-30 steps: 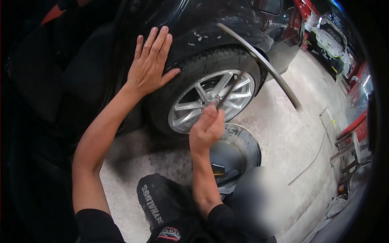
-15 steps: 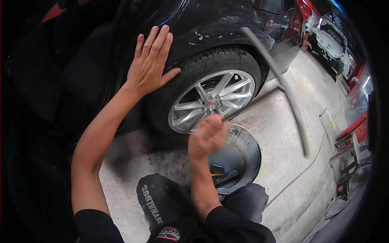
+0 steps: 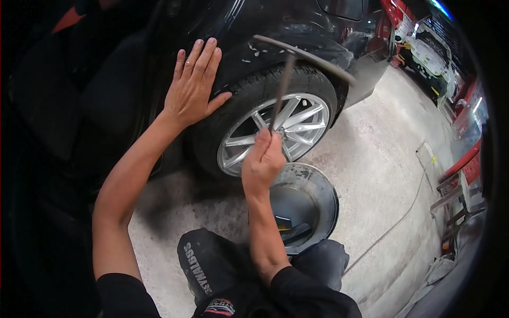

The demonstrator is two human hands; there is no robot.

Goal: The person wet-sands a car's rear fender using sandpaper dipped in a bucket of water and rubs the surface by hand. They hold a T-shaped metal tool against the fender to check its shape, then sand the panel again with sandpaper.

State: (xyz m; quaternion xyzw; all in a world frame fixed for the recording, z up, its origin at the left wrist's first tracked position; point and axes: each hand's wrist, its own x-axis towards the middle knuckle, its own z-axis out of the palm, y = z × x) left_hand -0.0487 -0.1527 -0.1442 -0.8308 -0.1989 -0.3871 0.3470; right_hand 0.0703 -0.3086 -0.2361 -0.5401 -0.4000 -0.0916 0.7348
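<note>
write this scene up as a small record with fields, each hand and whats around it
left hand: open, laid against the dark car
right hand: closed around the handle of a T-shaped tool
crossbar: raised, at the far end of the handle
wheel: silver spokes, black tyre
bucket: below the wheel, dark items inside
floor: pale

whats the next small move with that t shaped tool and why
Perhaps hold the T-shaped tool steady: the right hand grips only its stem, while its crossbar slants across the view of the dark car and tire; contact can't be told, so a swing could knock either.
</note>
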